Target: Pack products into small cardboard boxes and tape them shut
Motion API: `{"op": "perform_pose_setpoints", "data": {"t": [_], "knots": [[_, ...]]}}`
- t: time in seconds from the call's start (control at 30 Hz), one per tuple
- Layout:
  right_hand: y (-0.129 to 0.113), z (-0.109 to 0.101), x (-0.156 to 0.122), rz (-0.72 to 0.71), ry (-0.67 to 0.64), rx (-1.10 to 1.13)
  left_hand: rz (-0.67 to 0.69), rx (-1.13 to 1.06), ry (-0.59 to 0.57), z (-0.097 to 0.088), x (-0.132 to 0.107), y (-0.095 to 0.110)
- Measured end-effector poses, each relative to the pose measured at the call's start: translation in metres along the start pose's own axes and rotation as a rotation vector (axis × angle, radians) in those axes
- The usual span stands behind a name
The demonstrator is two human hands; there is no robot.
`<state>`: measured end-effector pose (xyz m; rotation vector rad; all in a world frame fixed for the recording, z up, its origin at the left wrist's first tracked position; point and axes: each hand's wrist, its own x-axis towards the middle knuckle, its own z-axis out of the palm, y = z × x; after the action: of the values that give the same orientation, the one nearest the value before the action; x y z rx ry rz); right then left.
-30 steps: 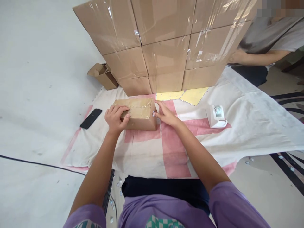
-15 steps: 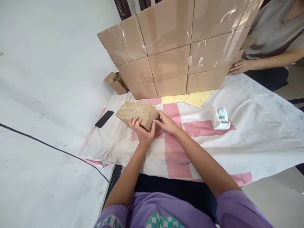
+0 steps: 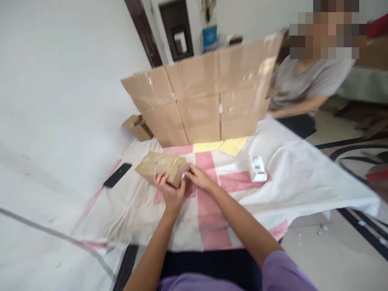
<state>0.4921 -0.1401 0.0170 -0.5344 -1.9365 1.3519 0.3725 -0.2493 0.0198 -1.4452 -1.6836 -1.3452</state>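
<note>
By the left hand (image 3: 170,193), the box (image 3: 160,163) is gripped at its near right corner, left on the counter (image 3: 291,178); by the right hand (image 3: 197,177), its right end is touched, fingers bent, their hold unclear. Through a slackened left grip, it could be tipped.

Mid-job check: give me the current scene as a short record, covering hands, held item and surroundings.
left hand: grips box at its near edge, thumb by the end face
right hand: fingers at the box's right end; a small pale bit there is unclear
box: taped on top; full contact with cloth unclear
left of box: phone
right of hands: dispenser
beyond box: cardboard, yellow sheets at its foot
far right: another person
</note>
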Motion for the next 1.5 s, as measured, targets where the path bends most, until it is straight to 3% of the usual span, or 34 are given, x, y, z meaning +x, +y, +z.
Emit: {"op": "perform_pose_setpoints", "data": {"t": [0.2, 0.3, 0.4, 0.5, 0.63, 0.7, 0.77, 0.87, 0.97, 1.1, 1.23, 1.3, 1.37, 1.43, 1.5], "knots": [[-0.024, -0.010, -0.011, -0.025, 0.222, -0.305, 0.051, -0.228, 0.022, 0.016, 0.015, -0.010], [-0.035, -0.029, -0.024, -0.032, 0.356, -0.371, 0.116, -0.320, 0.002, 0.025, 0.031, 0.010], [-0.051, -0.066, -0.060, -0.019, 0.527, -0.438, 0.172, -0.438, -0.074, 0.034, 0.046, 0.063], [-0.072, -0.120, -0.111, 0.001, 0.767, -0.542, 0.252, -0.623, -0.150, 0.062, 0.058, 0.138], [-0.090, -0.201, -0.169, 0.163, 1.050, -0.692, 0.327, -0.910, -0.382, 0.129, 0.065, 0.232], [-0.084, -0.238, -0.183, 0.324, 1.106, -0.830, 0.357, -1.005, -0.495, 0.172, 0.065, 0.262], [-0.068, -0.272, -0.183, 0.453, 1.082, -0.922, 0.356, -1.018, -0.602, 0.216, 0.065, 0.278], [-0.032, -0.315, -0.160, 0.517, 1.004, -0.931, 0.340, -0.930, -0.758, 0.275, 0.068, 0.282], [0.005, -0.349, -0.127, 0.506, 0.978, -0.890, 0.289, -0.824, -0.802, 0.320, 0.074, 0.278], [0.048, -0.372, -0.106, 0.486, 1.021, -0.805, 0.214, -0.761, -0.770, 0.358, 0.081, 0.281], [0.073, -0.376, -0.115, 0.423, 1.097, -0.717, 0.105, -0.724, -0.781, 0.383, 0.094, 0.295], [0.077, -0.376, -0.121, 0.392, 1.129, -0.699, 0.016, -0.757, -0.803, 0.388, 0.103, 0.301], [0.075, -0.376, -0.124, 0.373, 1.167, -0.709, -0.065, -0.836, -0.818, 0.381, 0.109, 0.298], [0.071, -0.374, -0.127, 0.366, 1.200, -0.746, -0.101, -0.944, -0.813, 0.356, 0.112, 0.278], [0.061, -0.368, -0.130, 0.366, 1.204, -0.795, -0.083, -1.037, -0.824, 0.313, 0.110, 0.235]]}}
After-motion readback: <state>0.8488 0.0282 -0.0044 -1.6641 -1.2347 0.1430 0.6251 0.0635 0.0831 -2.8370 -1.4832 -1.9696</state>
